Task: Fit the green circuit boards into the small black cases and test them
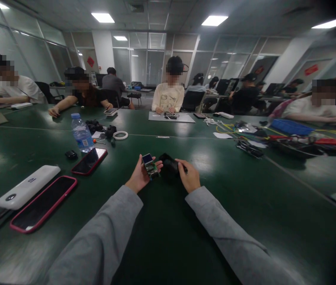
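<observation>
Left hand (140,178) holds circuit module (150,165); right hand (189,177) grips black casing (169,163).

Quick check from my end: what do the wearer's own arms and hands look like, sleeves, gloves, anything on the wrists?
Both arms wear long, plain grey sleeves of soft fabric reaching the wrists. The left hand and right hand are bare: no gloves, no watch or rings visible.

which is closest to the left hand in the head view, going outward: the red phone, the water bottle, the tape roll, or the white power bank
From the left hand:
1. Red phone, just to its left on the table.
2. Tape roll, ahead and slightly left.
3. Water bottle, farther left and ahead, behind the red phone.
4. White power bank, far left, near the table edge.
The tape roll and the bottle are fairly close in rank.
</observation>
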